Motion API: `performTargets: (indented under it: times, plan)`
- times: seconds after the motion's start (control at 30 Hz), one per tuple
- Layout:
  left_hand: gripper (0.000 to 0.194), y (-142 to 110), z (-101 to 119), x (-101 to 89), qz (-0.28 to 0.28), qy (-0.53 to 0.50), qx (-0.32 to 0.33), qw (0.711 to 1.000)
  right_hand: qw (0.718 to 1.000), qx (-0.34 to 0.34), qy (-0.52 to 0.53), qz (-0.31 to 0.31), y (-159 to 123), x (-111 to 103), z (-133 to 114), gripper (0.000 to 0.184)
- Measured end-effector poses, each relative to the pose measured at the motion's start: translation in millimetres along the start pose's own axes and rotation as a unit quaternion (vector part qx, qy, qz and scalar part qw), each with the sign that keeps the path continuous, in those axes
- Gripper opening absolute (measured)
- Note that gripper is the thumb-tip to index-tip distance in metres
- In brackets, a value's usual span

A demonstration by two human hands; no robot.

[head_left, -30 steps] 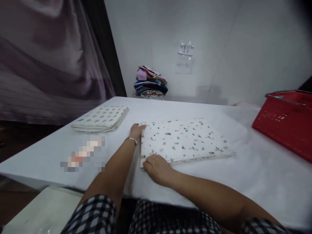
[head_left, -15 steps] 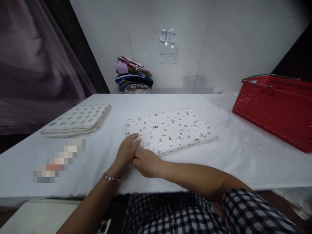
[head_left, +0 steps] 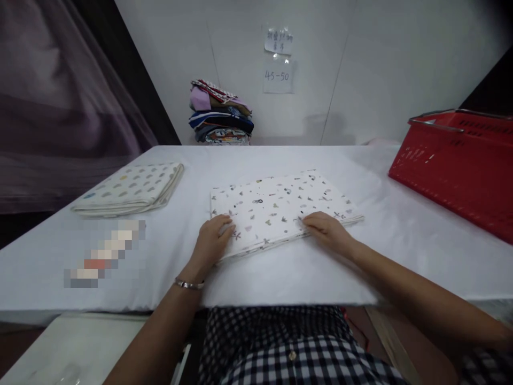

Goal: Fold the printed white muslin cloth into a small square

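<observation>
A folded white cloth (head_left: 272, 203) printed with small plants and animals lies flat on the white-covered table in front of me. My left hand (head_left: 214, 240) rests on its near left corner, with the thumb and fingers apart and lying on the fabric. Over the front edge, right of the middle, lies my right hand (head_left: 331, 232). Its fingers are stretched out on the cloth and its fingertips touch the print. The cloth's front edge shows several layers.
A folded cloth with grey spots (head_left: 132, 187) lies at the left. Nearer me is a pixelated, blurred item (head_left: 108, 254). A red basket (head_left: 460, 166) stands at the right. Behind the table's far edge is a stack of folded fabrics (head_left: 220, 115), below paper signs (head_left: 278, 77) on the wall.
My right hand has moved from beside my left hand at the near left corner, rightward along the cloth's front edge. My left hand stays at that corner. The view has shifted slightly.
</observation>
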State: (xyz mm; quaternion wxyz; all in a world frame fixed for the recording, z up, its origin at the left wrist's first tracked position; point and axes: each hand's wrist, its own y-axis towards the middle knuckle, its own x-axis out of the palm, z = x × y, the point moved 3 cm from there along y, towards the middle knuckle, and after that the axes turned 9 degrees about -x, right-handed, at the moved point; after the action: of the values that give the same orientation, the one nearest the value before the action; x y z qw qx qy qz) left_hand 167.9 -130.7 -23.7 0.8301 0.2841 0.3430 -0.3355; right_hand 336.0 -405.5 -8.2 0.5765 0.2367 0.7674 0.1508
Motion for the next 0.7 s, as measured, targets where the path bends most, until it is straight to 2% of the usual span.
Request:
performTargets:
  times: [0.07,0.13,0.23,0.3,0.37,0.47,0.7]
  plan:
    - [0.021,-3,18,-3.1,-0.003,0.022,0.029,0.999,1.000,0.009,-0.006,0.005,-6,-7,8,0.020]
    - [0.021,-8,43,-1.5,-0.031,0.036,0.077,0.996,1.000,-0.013,-0.004,0.004,-7,-7,10,0.021]
    - [0.019,-17,83,13.3,-0.113,0.049,0.184,0.975,0.998,-0.054,0.014,0.012,-6,0,10,0.019]
    - [0.018,-22,100,28.8,-0.160,0.070,0.233,0.957,0.997,-0.068,0.023,0.013,-7,4,10,0.018]
    - [0.018,-23,107,44.0,-0.178,0.094,0.256,0.946,0.997,-0.068,0.020,-0.001,-10,6,11,0.018]
    - [0.018,-23,104,60.1,-0.182,0.111,0.268,0.940,0.997,-0.066,0.008,-0.028,-16,5,13,0.021]
    - [0.021,-27,94,66.2,-0.150,0.076,0.273,0.947,0.998,-0.029,-0.028,-0.053,-16,3,15,0.022]
